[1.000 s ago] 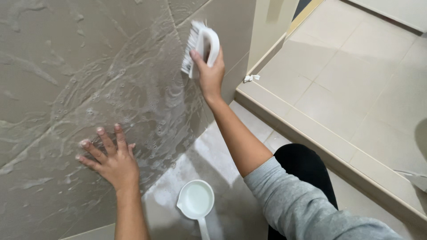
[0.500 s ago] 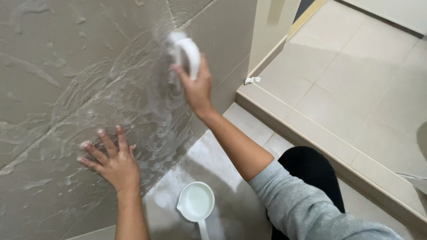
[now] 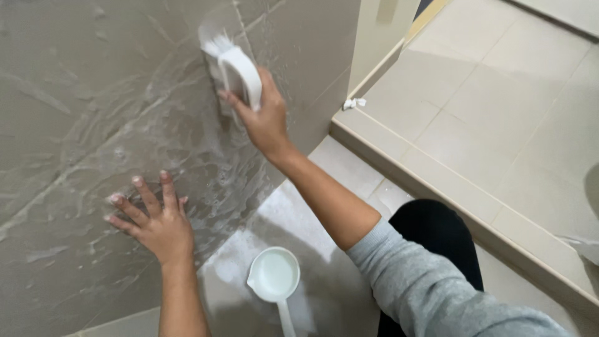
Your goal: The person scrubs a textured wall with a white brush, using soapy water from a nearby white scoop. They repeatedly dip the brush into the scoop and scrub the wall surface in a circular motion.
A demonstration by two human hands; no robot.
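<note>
My right hand (image 3: pixel 265 122) grips the handle of a white scrubbing brush (image 3: pixel 229 65), whose bristles press against the grey tiled wall (image 3: pixel 75 81). Soapy white streaks cover the wall around and below the brush. My left hand (image 3: pixel 155 219) lies flat on the wet wall lower down, fingers spread, holding nothing. A white ladle-shaped water scoop (image 3: pixel 274 278) rests on the floor between my arms, bowl up.
A raised tiled step (image 3: pixel 437 187) runs diagonally on the right, with pale floor tiles (image 3: pixel 499 100) beyond it. A small white scrap (image 3: pixel 354 103) lies on the step near the wall corner. My dark-clothed knee (image 3: pixel 437 237) is under my right arm.
My right hand has moved the brush leftwards and slightly down across the wall. The left hand has stayed in place on the wall.
</note>
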